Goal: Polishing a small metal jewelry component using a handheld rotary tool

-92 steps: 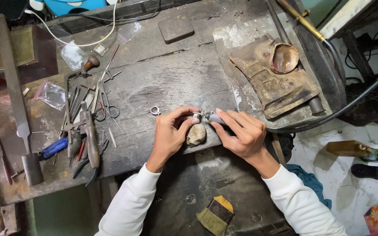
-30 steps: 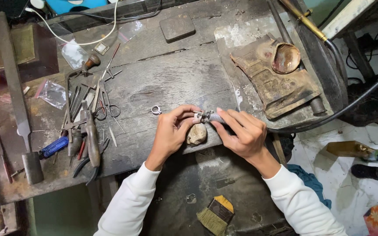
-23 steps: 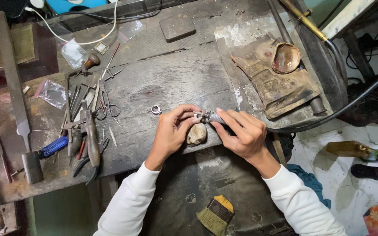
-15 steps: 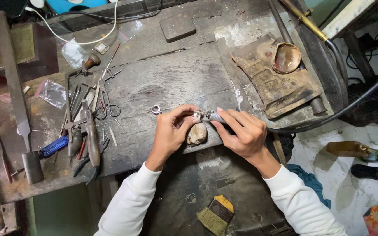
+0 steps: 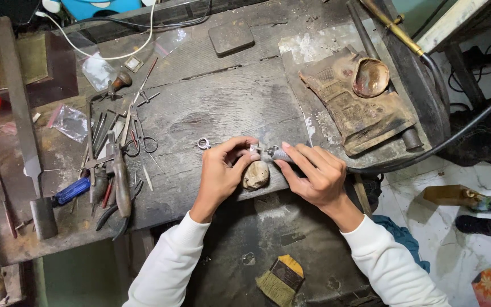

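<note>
Little has been moved since earlier: a small metal piece (image 5: 255,149) is pinched by the left hand (image 5: 224,172), a ribbed handpiece (image 5: 280,153) gripped by the right hand (image 5: 313,173), above a rounded peg (image 5: 256,174). Pliers (image 5: 121,183) and a silver ring (image 5: 203,143) are left on the table (image 5: 228,96); the piece's shape is hidden by fingers.

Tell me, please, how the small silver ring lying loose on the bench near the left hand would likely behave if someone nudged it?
The ring looks tiny and metallic, so probably light and stiff. Lying flat on the rough, scratched bench, it would likely slide rather than roll. It sits just beside the left hand, so a stray brush could shift it easily.
</note>
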